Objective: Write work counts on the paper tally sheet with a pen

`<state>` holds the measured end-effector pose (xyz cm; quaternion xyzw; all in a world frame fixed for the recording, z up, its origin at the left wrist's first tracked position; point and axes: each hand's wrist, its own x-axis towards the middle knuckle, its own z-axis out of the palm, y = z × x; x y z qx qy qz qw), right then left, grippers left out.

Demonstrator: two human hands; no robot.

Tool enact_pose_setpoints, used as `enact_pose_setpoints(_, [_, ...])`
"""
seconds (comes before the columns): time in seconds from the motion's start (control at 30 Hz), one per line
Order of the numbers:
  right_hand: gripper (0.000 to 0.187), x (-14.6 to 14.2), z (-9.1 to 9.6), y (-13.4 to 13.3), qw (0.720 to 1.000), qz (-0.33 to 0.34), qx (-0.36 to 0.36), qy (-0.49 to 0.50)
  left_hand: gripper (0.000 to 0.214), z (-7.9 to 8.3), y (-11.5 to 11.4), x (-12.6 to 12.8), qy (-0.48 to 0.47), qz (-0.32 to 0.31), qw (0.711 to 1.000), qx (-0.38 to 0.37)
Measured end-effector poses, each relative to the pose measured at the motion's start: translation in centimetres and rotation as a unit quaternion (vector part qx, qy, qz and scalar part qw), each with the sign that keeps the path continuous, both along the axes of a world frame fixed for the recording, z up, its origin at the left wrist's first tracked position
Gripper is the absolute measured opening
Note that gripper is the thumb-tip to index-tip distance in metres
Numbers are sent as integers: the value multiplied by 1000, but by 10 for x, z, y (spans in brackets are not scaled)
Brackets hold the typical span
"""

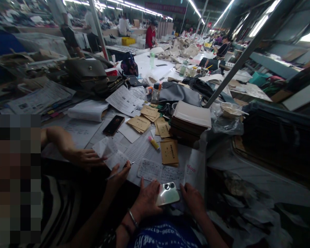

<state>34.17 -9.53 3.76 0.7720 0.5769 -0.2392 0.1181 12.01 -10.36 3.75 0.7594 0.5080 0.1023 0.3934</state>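
My left hand (147, 197), with a bracelet at its wrist, is closed around the side of a pale, shiny phone (168, 195) whose camera lenses face up. Just beyond the phone lies an open handwritten notebook (151, 169) on the table. To the right, my right hand (193, 197) has its fingers curled in at the lower edge of a sheet with red writing (191, 170); whether they pinch anything is hidden. On my left, a co-worker's hand (120, 175) holds a pen over a small paper (116, 159), and the co-worker's other hand (86, 156) lies beside that paper.
Brown envelopes (169, 151) lie in small piles near a yellow glue stick (154, 142). A dark phone (113, 125) rests on papers. A tall stack of sheets (192, 115) stands behind, with a slanted metal post (232, 72) at right. Dark bags (86, 74) crowd the left.
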Motion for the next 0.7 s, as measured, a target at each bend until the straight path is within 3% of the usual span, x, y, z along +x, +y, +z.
enact_pose_setpoints(0.27, [27, -1, 8, 1, 999, -22, 20, -23, 70, -10, -1, -1, -10, 1, 1000, 13])
enact_pose_setpoints(0.43, [21, 1, 11, 2, 995, -71, 56, 43, 69, -5, 0, 0, -12, -1, 1000, 2])
enact_pose_setpoints(0.57, [27, 4, 9, 4, 988, -122, 39, 87, 70, -4, 0, 0, -9, -6, 1000, 0])
enact_pose_setpoints(0.63, [30, 5, 5, 2, 987, -118, 77, 82, 70, -4, 0, 0, -7, -6, 1000, -3])
enact_pose_setpoints(0.7, [35, 6, -1, -1, 982, -69, 169, 48, 67, -5, 0, 0, -7, -5, 1000, 0])
